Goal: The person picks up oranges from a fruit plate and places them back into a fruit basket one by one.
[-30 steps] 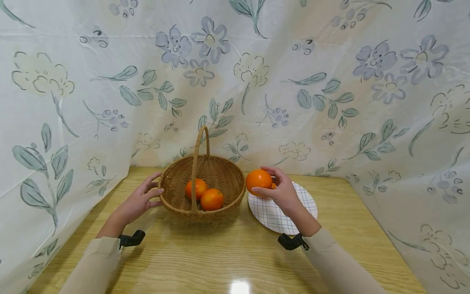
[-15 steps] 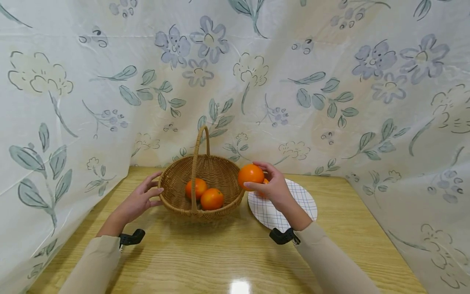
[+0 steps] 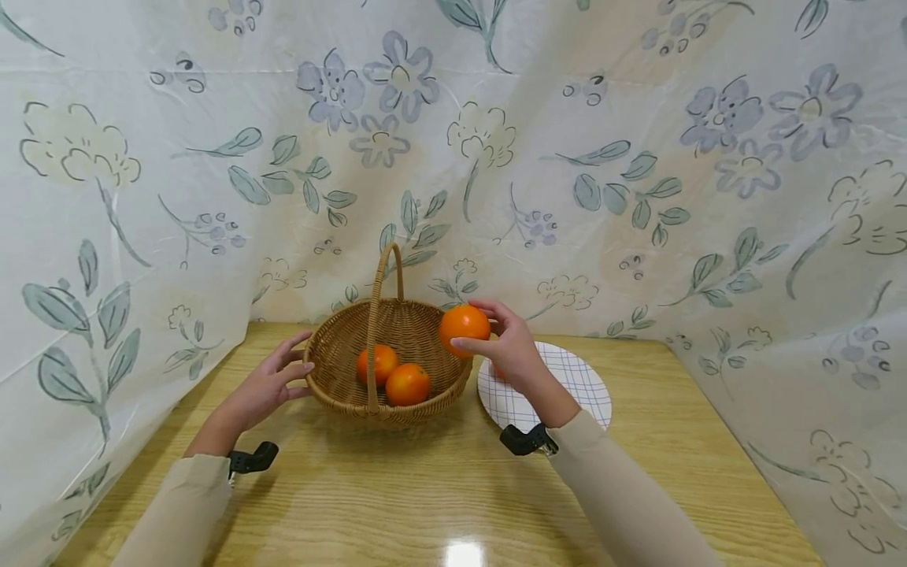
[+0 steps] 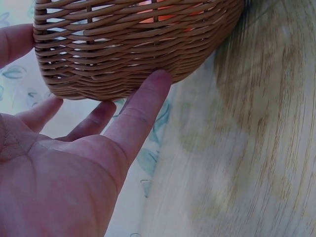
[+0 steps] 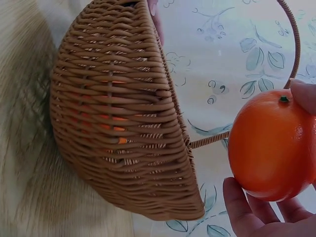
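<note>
My left hand [image 3: 262, 390] touches the left side of a brown wicker basket [image 3: 428, 327], its fingers spread against the weave. In the left wrist view the fingertips [image 4: 157, 81] meet the basket's wall. My right hand [image 3: 516, 356] grips an orange [image 3: 464, 329] between thumb and fingers, raised level with the basket's right rim, which it overlaps in the head view. A small green stem end shows on that orange in the right wrist view. Inside the basket lie two oranges, one [image 3: 408, 384] in front and another [image 3: 383, 362] partly behind the handle [image 3: 372, 335].
Right of the basket lies a round white plate [image 3: 581, 382] with a blue grid. An orange [image 3: 500, 373] on it is mostly hidden by my right hand. The wooden table [image 3: 397, 488] meets floral curtains [image 3: 602, 260] at the back and sides.
My right hand has carried the orange left and upward, from over the plate to the basket's right rim. My left hand and the basket have stayed in place.
</note>
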`<state>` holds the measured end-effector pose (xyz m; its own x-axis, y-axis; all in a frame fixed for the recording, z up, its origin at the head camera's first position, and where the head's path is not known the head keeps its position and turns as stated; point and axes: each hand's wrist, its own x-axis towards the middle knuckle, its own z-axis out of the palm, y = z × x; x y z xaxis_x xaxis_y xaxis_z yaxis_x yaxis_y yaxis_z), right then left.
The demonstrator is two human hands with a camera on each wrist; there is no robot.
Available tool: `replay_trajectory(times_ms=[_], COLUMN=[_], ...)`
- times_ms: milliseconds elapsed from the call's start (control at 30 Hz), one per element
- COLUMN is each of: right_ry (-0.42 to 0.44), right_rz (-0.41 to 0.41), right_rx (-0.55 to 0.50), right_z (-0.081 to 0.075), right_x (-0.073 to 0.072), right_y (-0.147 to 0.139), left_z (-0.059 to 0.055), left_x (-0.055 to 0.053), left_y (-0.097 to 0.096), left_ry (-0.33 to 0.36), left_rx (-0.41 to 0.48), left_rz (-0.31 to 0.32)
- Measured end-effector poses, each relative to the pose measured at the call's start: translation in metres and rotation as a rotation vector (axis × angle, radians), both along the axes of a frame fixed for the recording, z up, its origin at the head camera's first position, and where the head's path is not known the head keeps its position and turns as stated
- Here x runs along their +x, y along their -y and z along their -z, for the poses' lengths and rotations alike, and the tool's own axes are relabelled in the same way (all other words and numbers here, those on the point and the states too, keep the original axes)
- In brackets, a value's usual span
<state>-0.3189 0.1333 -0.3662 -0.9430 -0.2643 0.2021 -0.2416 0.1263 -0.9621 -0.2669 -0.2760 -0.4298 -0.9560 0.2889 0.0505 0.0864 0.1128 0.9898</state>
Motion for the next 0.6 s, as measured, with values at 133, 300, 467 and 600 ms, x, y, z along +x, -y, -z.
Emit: replay_trajectory(times_ms=[133, 300, 467, 600], right_ry=[0.003, 0.009, 0.030, 0.054], right_rz=[-0.017, -0.037, -0.037, -0.032], right_rx=[-0.027, -0.045, -0.042, -0.029], right_z=[-0.002, -0.003, -0.004, -0.007], right_x=[-0.004, -0.008, -0.012, -0.015], right_y=[0.006, 0.014, 0.022, 0.028], left_z=[0.000, 0.001, 0.002, 0.003], left_x=[0.001, 0.001, 0.000, -0.001], left_y=[0.000, 0.001, 0.001, 0.002], left_ry=[-0.003, -0.003, -0.004, -0.007], left_rx=[-0.004, -0.005, -0.009, -0.015], left_rz=[0.000, -0.003, -0.004, -0.006])
